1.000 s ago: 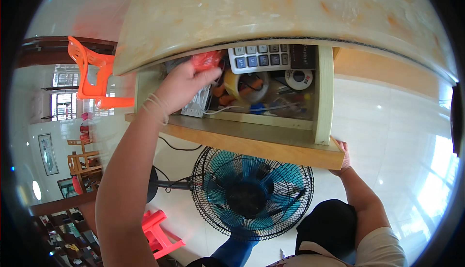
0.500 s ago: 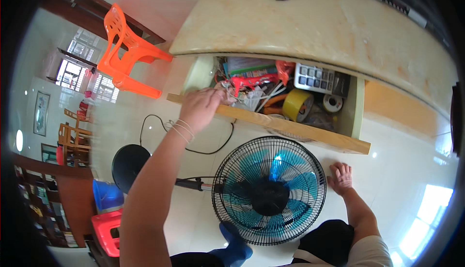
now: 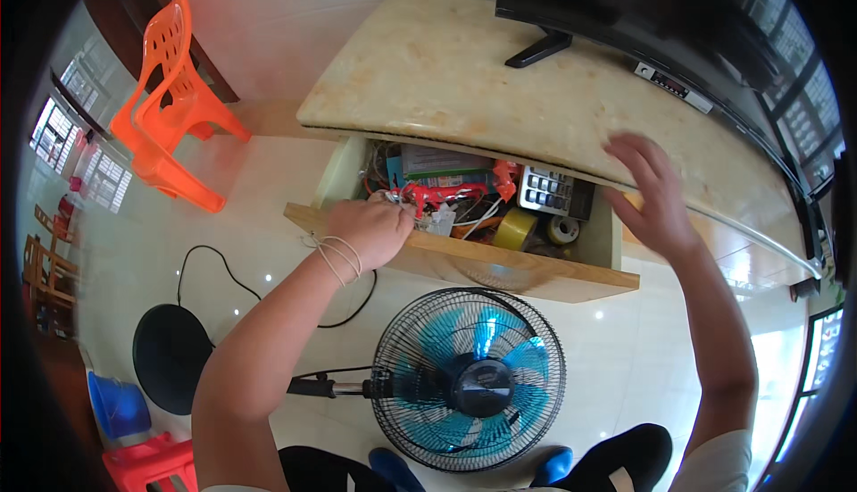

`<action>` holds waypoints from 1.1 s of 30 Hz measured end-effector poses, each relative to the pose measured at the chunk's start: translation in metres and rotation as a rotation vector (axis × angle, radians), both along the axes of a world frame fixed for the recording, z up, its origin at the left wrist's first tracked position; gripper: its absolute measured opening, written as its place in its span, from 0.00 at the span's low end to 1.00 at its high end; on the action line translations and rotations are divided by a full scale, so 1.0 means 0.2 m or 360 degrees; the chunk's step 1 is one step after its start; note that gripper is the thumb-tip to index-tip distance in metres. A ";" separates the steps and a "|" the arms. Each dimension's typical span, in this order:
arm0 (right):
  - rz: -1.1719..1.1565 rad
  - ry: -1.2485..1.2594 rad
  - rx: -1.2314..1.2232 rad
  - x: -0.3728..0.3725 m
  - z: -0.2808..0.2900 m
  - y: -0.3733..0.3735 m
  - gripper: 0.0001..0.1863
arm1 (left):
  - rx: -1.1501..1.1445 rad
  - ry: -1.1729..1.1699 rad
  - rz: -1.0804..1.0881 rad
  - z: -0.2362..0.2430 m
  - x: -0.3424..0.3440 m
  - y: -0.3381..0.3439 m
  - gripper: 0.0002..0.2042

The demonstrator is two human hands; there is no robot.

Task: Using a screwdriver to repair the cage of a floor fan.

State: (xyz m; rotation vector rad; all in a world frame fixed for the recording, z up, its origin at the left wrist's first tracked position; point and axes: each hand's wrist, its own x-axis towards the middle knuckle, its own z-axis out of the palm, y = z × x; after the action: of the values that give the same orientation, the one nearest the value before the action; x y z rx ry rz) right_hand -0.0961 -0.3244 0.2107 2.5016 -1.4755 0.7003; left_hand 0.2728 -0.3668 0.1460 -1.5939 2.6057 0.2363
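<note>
- A marble counter [image 3: 500, 81] tops an open drawer [image 3: 500, 264].
- Left hand [image 3: 370, 229], curled, fingers hidden, grip unclear, rests just left of the red cutters [image 3: 442, 193].
- Right hand [image 3: 652, 193] lies spread on the counter edge.

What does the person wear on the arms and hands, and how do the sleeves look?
Both forearms are bare. The left hand has thin, pale string-like bangles looped around its wrist. The right hand wears nothing visible: no ring, watch or glove. A short white sleeve shows at the right upper arm.
</note>
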 end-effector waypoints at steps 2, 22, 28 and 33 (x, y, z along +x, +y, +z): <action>-0.0021 0.0120 0.0079 0.12 0.02 -0.19 0.31 | 0.0292 0.0191 -0.0127 0.04 0.04 -0.06 0.21; 0.0001 0.0564 0.0396 0.18 -0.07 -0.46 0.51 | 0.0461 -0.0437 -0.0548 -0.18 0.04 -0.49 0.26; -0.0020 0.0565 0.0417 0.18 -0.08 -0.44 0.52 | 0.1787 0.1227 0.0561 -0.10 0.03 -0.63 0.15; 0.0035 0.0604 0.0322 0.16 -0.10 -0.45 0.49 | 0.1923 0.1640 0.0230 -0.16 -0.13 -0.55 0.20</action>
State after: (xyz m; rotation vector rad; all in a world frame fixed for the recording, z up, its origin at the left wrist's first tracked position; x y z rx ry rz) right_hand -0.0644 -0.4146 0.1915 2.6076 -1.4372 0.0672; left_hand 0.2477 -0.4773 0.1133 -1.2050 1.7872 2.5243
